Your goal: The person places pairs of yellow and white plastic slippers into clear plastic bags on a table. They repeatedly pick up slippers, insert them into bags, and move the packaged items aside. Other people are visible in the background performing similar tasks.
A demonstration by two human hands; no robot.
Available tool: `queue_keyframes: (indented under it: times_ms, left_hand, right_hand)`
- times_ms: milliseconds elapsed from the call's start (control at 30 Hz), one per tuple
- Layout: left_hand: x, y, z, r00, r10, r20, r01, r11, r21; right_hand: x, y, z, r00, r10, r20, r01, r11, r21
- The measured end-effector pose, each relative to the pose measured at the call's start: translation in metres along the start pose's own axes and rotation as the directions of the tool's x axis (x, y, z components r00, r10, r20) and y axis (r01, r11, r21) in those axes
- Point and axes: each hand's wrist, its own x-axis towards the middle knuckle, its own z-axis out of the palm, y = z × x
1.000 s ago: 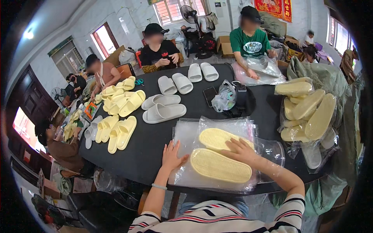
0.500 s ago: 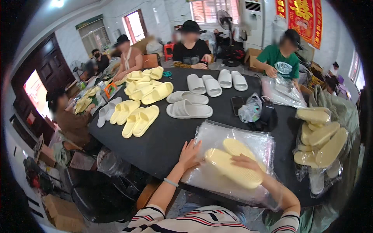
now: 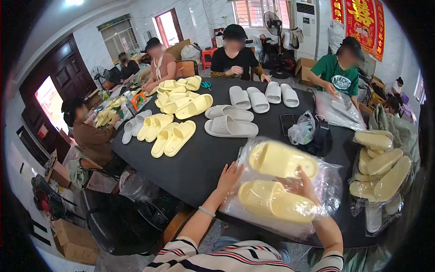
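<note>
A pair of pale yellow slippers [image 3: 274, 204] lies strap side up over a stack of clear plastic bags [image 3: 231, 199] at the table's near edge. My right hand [image 3: 301, 183] reaches between the two slippers from the right and grips them, its fingers partly hidden. Clear film shows around the slippers and by my right wrist; whether they are fully inside a bag, I cannot tell. My left hand [image 3: 230, 179] rests at the left edge of the bags with its fingers stretched out, beside the toe of the nearer slipper.
Several yellow slippers [image 3: 174, 138] and grey slippers [image 3: 231, 127] stand across the dark table [image 3: 190, 172]. A phone [image 3: 287, 124] and a small plastic bag [image 3: 302, 129] lie ahead. Bagged yellow slippers [image 3: 380, 170] are piled at right. Co-workers sit around the table; a black chair [image 3: 111, 222] stands left.
The yellow slippers have turned from soles up to straps up and moved apart, with my right hand now between them. My left hand stays at the bags' left edge. The whole view has shifted slightly.
</note>
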Motion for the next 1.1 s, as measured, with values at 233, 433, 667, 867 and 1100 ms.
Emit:
queue_keyframes:
  times_ms: [233, 433, 667, 867, 1100]
  left_hand:
    - [0.003, 0.015, -0.018, 0.999, -0.031, -0.02, 0.029, 0.993, -0.117]
    - [0.003, 0.018, -0.023, 0.999, -0.035, -0.001, 0.034, 0.99, -0.134]
    - [0.007, 0.007, -0.013, 0.992, -0.1, -0.074, 0.06, 0.905, -0.422]
    - [-0.001, -0.01, -0.004, 0.93, -0.261, -0.259, 0.014, 0.73, -0.684]
    - [-0.015, 0.026, -0.044, 0.929, -0.357, -0.096, 0.234, 0.769, -0.595]
  right_hand:
    - [0.002, 0.0, -0.114, 0.978, 0.165, 0.128, -0.108, 0.924, -0.367]
    - [-0.048, -0.025, -0.116, 0.984, 0.177, 0.034, -0.071, 0.55, -0.832]
    - [-0.042, -0.007, -0.128, 0.992, 0.025, 0.127, 0.109, 0.358, -0.927]
    - [-0.022, -0.011, -0.096, 0.839, -0.139, 0.527, 0.445, -0.384, -0.809]
    - [0.028, -0.001, -0.078, 0.702, -0.153, 0.695, 0.395, -0.729, -0.56]
